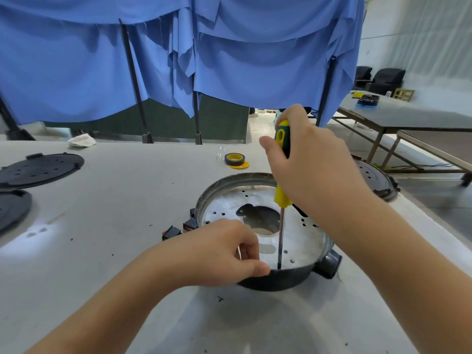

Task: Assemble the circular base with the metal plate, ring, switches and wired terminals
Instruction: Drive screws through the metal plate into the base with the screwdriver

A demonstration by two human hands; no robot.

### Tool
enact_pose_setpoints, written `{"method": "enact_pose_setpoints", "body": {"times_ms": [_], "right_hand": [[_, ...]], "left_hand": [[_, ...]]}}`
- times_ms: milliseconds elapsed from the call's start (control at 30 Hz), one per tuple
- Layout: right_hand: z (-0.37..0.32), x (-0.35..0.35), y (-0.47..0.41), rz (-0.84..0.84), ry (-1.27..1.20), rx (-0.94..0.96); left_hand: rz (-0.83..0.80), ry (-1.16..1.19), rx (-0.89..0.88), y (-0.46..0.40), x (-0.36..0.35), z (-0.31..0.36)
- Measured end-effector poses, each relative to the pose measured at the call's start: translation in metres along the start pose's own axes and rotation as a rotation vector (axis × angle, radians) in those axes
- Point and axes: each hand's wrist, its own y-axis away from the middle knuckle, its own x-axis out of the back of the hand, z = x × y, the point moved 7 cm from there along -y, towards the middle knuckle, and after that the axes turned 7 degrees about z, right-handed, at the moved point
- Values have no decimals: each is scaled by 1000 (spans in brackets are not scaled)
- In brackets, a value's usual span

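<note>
Blue cloth draped over dark poles, black-and-yellow tape roll on the white table, crumpled white rag at far edge, black armchairs beyond.

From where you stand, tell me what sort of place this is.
Probably an assembly workshop: a screwdriver works inside a circular base, spare black covers lie about, and more worktables stand behind.

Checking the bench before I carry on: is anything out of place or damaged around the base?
Nothing looks damaged. Three switches lie loose on the table outside the base, not yet fitted.
</note>
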Motion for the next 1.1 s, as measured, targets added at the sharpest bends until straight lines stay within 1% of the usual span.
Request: {"method": "enact_pose_setpoints", "body": {"times_ms": [33,100,200,267,367,500,567,633,733,833,900,1000,1100], "right_hand": [[2,-2,0,0,-46,-19],[9,-8,2,-36,-225,-95],[20,-21,10,-153,-545,-223],[21,-25,14,-213,-709,-254],[19,-22,13,-216,-831,-227],[13,-2,4,-112,-957,-148],[9,9,0,-65,-916,-81],[5,17,-1,-67,-857,7],[-1,23,4,-83,-786,126],[-1,18,13,-143,-730,164],[2,4,18,-271,-659,159],[14,-29,31,-585,-414,83],[19,-52,50,-817,-221,103]], "left_hand": [[-2,2,2,0,0,0],[-10,-2,1,1,-1,0],[-26,0,-1,1,-3,0],[-30,16,-8,-1,-3,0],[-5,42,-22,-3,-6,3],[107,25,-74,-4,-11,11],[174,-15,-122,-3,-12,15],[209,-58,-176,-2,-11,19],[159,-87,-214,-2,-10,19],[136,-20,-165,-4,3,10],[181,-4,-131,-7,18,2],[278,10,-73,-9,41,-14],[360,-74,-33,-8,59,-32]]}}
